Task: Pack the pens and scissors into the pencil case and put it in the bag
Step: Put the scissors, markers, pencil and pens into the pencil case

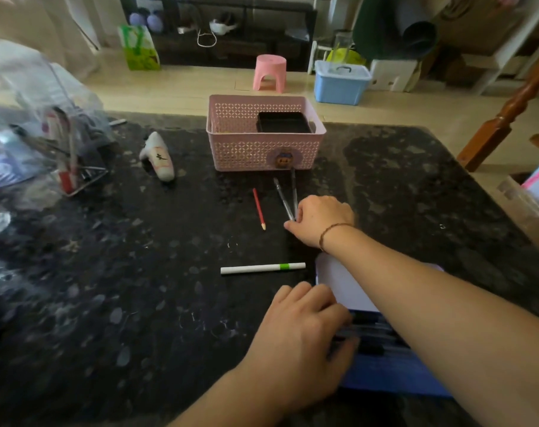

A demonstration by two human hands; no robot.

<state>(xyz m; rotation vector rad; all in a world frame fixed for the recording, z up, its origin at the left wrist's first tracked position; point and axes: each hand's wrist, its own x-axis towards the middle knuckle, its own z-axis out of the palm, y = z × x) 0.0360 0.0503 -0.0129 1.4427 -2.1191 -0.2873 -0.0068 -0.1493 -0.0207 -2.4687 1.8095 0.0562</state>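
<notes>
Table: dark speckled stone top (114, 303)
Far middle: pink basket (263, 149)
Left: white pouch (158, 157), clear plastic bag (30, 143)
Centre: red pencil (259, 208), two clear pens (285, 198), white marker (262, 268)
Near right: blue case (385, 365)

Right hand (319, 221) pinches two pens (288, 200) at 12 o'clock of the case (385, 368); left hand (299, 337) rests on its edge. Marker (263, 268) and red pencil (259, 208) lie apart at 11 o'clock.
</notes>
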